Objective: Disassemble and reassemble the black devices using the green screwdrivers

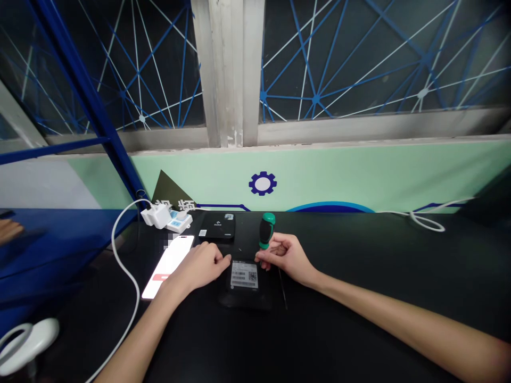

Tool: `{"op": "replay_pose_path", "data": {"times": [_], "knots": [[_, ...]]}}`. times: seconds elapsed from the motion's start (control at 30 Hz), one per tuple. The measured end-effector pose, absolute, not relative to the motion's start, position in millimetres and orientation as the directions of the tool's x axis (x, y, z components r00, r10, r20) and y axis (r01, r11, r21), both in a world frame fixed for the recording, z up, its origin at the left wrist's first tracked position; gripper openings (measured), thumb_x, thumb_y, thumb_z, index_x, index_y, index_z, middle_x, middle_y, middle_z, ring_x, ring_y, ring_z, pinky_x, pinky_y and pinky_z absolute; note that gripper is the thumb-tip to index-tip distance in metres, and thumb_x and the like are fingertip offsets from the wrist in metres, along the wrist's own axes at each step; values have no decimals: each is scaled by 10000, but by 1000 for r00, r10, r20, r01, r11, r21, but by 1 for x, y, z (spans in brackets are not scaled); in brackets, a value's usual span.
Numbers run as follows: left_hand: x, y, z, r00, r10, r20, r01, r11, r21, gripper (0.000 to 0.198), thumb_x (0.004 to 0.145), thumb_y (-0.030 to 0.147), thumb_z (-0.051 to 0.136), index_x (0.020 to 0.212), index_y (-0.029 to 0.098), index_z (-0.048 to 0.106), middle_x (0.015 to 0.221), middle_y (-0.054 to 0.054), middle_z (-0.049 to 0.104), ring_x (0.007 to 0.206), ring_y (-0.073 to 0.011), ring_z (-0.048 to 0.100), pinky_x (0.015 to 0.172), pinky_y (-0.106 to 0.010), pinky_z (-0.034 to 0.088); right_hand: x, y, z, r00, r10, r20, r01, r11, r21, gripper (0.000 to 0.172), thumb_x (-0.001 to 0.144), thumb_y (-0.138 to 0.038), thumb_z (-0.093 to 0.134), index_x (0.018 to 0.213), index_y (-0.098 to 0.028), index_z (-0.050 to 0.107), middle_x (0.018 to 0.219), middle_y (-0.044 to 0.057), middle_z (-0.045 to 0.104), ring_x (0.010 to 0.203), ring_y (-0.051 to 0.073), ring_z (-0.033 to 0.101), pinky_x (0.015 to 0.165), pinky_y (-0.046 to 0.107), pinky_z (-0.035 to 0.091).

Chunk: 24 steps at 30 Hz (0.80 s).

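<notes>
A black device box (245, 299) with a white printed label lies flat on the black table in front of me. My left hand (207, 263) is closed at its left far corner, the thumb tip against the edge. In my right hand (287, 258), a screwdriver (267, 230) with a green and black handle stands upright over the box's far right corner. Thumb and fingers pinch it just below the handle, hiding the shaft and tip. Beside the box on the right lies a thin dark rod (283, 290), partly under my right hand.
A second black box (217, 226) lies farther back. Left of my left hand is a phone (171, 266) with its screen lit. A power strip (178, 221) holds a white charger (156, 215) with a cable. At the far left is another person's hand (10, 231).
</notes>
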<state>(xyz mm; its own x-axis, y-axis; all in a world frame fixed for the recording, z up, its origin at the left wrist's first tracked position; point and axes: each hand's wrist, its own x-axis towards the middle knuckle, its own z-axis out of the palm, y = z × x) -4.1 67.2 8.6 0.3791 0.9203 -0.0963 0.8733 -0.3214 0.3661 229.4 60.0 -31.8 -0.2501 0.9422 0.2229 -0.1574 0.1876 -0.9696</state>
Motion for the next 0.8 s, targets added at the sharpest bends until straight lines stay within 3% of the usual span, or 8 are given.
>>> {"op": "replay_pose_path", "data": {"times": [0.2,0.5,0.67,0.8], "knots": [[-5,67,7,377,922,-89,876,-324,356,541,930,467,467,449,218,478,475,-11,544,453,-160,495,543,-310,268,231,57,-31,-282,931,232,-124,205,-971,370,757,-459,831,703,-156,625,716,75,766,501,125,640,480,240,538],[-4,66,9,382,920,-83,875,-331,354,543,929,460,474,444,217,464,459,-8,528,443,-157,482,535,-307,261,231,54,-27,-323,904,279,-113,256,-960,390,816,-522,762,753,-146,684,632,43,704,488,135,636,467,245,528],[-4,66,10,390,917,-85,869,-336,364,541,935,453,469,447,220,458,461,-8,535,450,-164,496,540,-307,266,230,57,-30,-296,927,231,-109,208,-972,378,672,-452,892,731,-153,668,524,10,672,444,148,632,452,254,540],[-5,66,10,397,914,-83,866,-342,365,551,939,461,473,442,221,467,452,-6,526,449,-167,499,558,-306,282,230,60,-29,-245,947,209,-136,180,-974,405,574,-401,948,676,-158,640,565,20,704,456,158,647,464,269,556]]}}
